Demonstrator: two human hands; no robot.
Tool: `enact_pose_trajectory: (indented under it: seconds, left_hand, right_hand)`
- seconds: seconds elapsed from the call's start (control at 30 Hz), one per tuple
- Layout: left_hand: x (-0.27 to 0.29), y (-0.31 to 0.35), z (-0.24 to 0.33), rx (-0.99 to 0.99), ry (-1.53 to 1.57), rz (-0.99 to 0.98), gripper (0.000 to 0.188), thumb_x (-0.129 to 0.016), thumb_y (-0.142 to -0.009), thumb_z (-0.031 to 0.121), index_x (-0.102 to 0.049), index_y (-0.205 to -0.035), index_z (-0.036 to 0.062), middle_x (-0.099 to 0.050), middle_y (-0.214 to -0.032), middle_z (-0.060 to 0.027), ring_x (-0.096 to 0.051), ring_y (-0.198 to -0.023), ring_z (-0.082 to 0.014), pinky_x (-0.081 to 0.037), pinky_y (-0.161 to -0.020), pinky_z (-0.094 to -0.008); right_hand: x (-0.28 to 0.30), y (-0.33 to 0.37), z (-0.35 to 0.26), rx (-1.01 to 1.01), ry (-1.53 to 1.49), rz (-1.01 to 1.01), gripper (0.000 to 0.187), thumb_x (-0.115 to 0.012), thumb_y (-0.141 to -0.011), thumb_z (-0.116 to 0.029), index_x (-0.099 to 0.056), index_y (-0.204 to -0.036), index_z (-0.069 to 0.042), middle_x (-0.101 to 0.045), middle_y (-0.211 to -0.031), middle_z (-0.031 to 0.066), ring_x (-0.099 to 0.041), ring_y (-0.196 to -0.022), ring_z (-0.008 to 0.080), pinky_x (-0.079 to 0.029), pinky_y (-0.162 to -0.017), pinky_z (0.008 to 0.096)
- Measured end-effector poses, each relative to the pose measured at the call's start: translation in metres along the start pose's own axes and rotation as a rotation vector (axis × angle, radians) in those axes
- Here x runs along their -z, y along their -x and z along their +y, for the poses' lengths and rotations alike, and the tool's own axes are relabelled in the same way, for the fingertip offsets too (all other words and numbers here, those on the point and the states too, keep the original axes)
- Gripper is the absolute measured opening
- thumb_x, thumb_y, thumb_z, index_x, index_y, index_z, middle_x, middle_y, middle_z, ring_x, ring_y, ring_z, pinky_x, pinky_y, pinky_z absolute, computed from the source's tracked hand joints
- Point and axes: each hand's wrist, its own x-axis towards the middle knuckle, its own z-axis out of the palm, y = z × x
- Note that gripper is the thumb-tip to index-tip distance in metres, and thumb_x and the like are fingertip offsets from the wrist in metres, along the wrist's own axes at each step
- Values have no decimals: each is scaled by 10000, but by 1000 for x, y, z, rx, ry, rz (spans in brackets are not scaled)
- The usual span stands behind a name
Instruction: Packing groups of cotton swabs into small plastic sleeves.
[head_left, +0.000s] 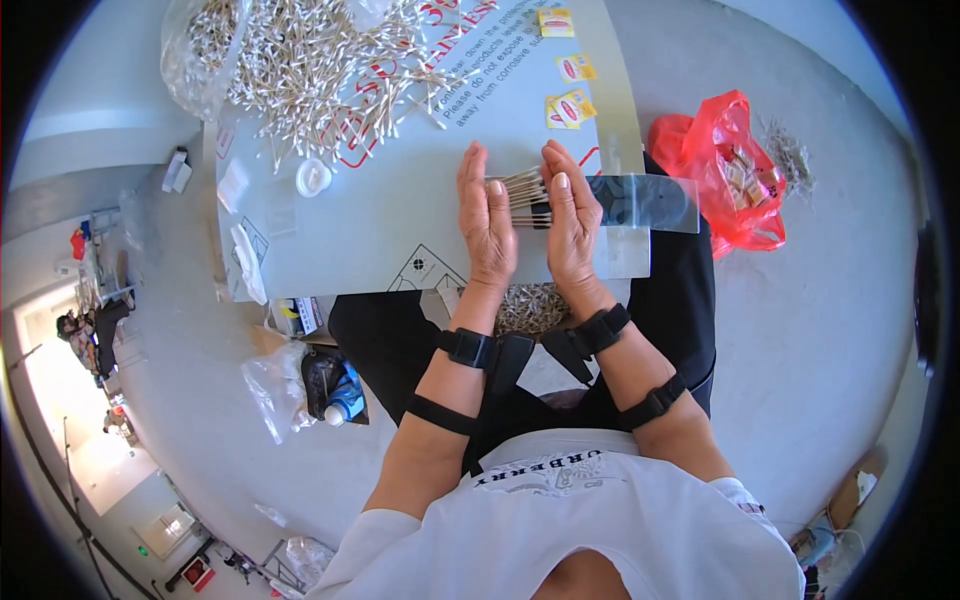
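A small bundle of cotton swabs [524,187] lies crosswise between my two palms, above the near part of the table. My left hand [487,222] presses on the swabs' left ends, its fingers stretched away from me. At the other end, my right hand [573,216] presses inward with its palm facing the left one. A clear flat plastic bag [660,204] lies by my right hand and reaches past the table's right edge; its left part is hidden by that hand. Farther back on the left spreads a big heap of loose cotton swabs [325,75].
Several yellow-and-white cards [567,110] lie along the right side of the metal-topped table [370,220]. A round white container [313,178] stands at left. Beside the table hangs a red plastic bag [675,145] with small packs inside. More swabs [533,307] sit below the near edge.
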Motion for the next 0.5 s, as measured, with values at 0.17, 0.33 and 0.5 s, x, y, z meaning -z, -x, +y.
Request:
enact_pose_trajectory:
  seconds: [0.17, 0.33, 0.5]
  left_hand:
    - [4, -1, -2, -59, -105, -75, 518, -437, -1015, 313, -379, -1427, 6, -346, -1501, -168, -313, -1401, -297, -237, -1145, -415]
    - [8, 13, 9, -165, -838, -502, 700, -563, -916, 380, -306, -1477, 51, -240, -1557, -166, -186, -1453, -333, -116, -1171, -509]
    - [17, 28, 19, -166, -841, -558, 748, -584, -889, 403, -287, -1491, 74, -218, -1573, -142, -169, -1463, -317, -92, -1169, -526]
  right_hand:
    - [17, -11, -9, -7, -48, 3, 381, -423, -1038, -216, -522, -1288, 55, -486, -1386, 145, -466, -1280, 206, -352, -1116, 346]
    - [25, -11, -10, -30, -82, 26, 382, -438, -1034, -223, -527, -1283, 53, -499, -1376, 140, -474, -1275, 204, -362, -1109, 342]
    - [26, -2, -13, -51, -33, 24, 310, -475, -1019, -175, -578, -1211, 46, -538, -1331, 115, -506, -1204, 171, -395, -1052, 308]
